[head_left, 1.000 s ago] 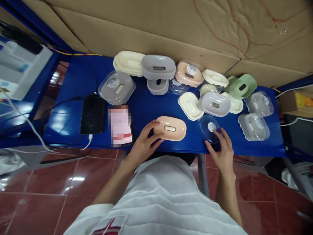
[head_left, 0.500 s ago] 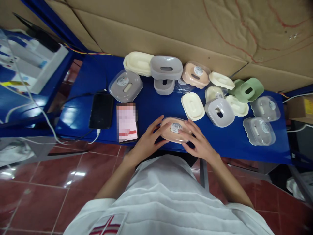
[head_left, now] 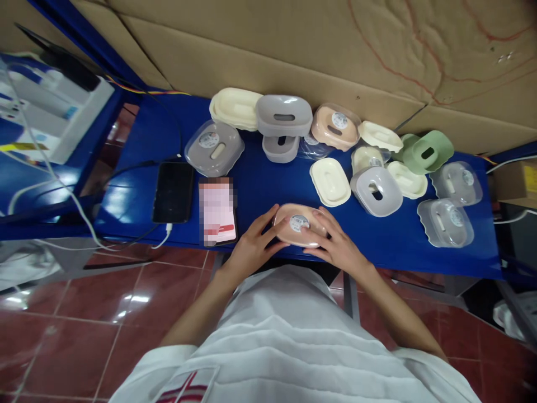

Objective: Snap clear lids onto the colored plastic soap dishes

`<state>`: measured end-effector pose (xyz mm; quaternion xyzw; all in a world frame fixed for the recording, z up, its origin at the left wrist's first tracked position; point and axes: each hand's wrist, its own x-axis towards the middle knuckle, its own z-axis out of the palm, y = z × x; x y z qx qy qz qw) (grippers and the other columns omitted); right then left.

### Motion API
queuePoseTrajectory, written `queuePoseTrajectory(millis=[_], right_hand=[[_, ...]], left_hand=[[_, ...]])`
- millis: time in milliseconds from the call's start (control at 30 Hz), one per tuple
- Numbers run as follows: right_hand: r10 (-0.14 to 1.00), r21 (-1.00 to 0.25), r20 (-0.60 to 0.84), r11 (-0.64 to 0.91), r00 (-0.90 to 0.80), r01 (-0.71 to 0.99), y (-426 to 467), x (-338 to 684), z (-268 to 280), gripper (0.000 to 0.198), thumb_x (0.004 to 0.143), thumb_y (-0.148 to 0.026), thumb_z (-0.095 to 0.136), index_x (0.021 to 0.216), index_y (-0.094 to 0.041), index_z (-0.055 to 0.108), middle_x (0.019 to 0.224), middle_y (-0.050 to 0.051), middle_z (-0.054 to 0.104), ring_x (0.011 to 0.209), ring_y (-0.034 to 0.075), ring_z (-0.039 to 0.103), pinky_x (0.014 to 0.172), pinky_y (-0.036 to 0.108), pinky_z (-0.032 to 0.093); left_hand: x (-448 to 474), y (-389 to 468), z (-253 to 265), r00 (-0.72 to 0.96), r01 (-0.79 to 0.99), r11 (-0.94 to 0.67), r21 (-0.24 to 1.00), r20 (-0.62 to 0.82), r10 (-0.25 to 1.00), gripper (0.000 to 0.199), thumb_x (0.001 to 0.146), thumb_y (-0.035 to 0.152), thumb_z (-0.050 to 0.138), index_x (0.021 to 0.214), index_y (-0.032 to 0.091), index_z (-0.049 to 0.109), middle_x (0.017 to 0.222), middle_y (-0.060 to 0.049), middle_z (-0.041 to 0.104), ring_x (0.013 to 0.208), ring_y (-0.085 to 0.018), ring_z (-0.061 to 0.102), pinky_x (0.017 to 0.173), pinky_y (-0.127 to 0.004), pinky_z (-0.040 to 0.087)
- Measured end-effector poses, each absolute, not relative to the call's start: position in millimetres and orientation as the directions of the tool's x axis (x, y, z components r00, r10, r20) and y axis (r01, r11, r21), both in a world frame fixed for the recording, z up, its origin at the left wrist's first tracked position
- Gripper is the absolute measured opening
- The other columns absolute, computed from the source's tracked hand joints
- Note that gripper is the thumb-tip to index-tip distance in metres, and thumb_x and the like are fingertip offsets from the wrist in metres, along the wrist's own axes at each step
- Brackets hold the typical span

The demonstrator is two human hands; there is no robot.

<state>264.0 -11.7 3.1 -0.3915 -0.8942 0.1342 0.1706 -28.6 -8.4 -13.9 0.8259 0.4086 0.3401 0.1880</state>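
A peach soap box [head_left: 298, 225] with a clear lid and a round sticker lies at the near edge of the blue table [head_left: 260, 184]. My left hand [head_left: 251, 249] grips its left end and my right hand [head_left: 338, 246] presses on its right side, fingers over the lid. Behind it lie many more soap boxes: a cream tray [head_left: 330, 181], a grey box [head_left: 376, 191], a green one [head_left: 427, 151], another lidded peach one [head_left: 335, 126], and a grey lidded one [head_left: 214, 147].
Two phones lie left of my hands: a dark one [head_left: 173, 191] on a white cable and one with a lit screen [head_left: 217, 210]. Cardboard sheets [head_left: 319, 50] rise behind the table. Two clear-lidded grey boxes [head_left: 445, 222] sit at the right. Red tiled floor lies below.
A second ago my right hand was on a loose clear lid to the right. That lid now sits on the peach box, and both hands hold the box.
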Motion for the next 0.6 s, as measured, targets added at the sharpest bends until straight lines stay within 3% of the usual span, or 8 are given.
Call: queuePoseTrajectory(millis=[100,233,500,600], right_hand=[[0.767,-0.457,0.213,0.626,-0.606,0.632,-9,267,3,0.068,0.099,-0.041,0.076,0.162,-0.037,0.050,0.174,0.008,0.039,0.165,0.035,0.031,0.128,0.061,0.045],[0.758,-0.490,0.268,0.639,-0.595,0.593,-7,272,7,0.076,0.102,-0.037,0.072,0.169,-0.036,0.037,0.179,0.009,0.027,0.165,0.034,0.031,0.128,0.058,0.045],[0.730,-0.302,0.271,0.684,-0.628,0.664,-17,277,3,0.082,0.097,-0.038,0.079,0.168,-0.037,0.039,0.179,0.011,0.027,0.162,0.036,0.037,0.128,0.054,0.047],[0.723,-0.287,0.267,0.691,-0.638,0.663,-18,276,2,0.088,0.096,-0.038,0.079,0.171,-0.039,0.032,0.181,0.009,0.023,0.163,0.036,0.035,0.128,0.053,0.047]], left_hand=[[-26,-6,-13,0.430,0.538,-0.570,0.621,0.380,0.819,0.074,0.097,0.035,0.079,0.163,0.033,0.046,0.166,-0.017,0.049,0.148,-0.032,0.058,0.117,-0.052,0.057],[-21,-4,-9,0.417,0.501,-0.551,0.668,0.371,0.830,0.070,0.097,0.035,0.078,0.160,0.034,0.050,0.165,-0.016,0.049,0.151,-0.032,0.054,0.119,-0.055,0.055],[-22,-8,-9,0.450,0.475,-0.584,0.658,0.389,0.804,0.072,0.099,0.036,0.075,0.164,0.036,0.043,0.167,-0.015,0.047,0.152,-0.030,0.055,0.120,-0.052,0.055],[-24,-9,-13,0.451,0.479,-0.602,0.639,0.409,0.793,0.072,0.099,0.038,0.075,0.164,0.035,0.043,0.167,-0.015,0.048,0.151,-0.030,0.056,0.120,-0.051,0.056]])
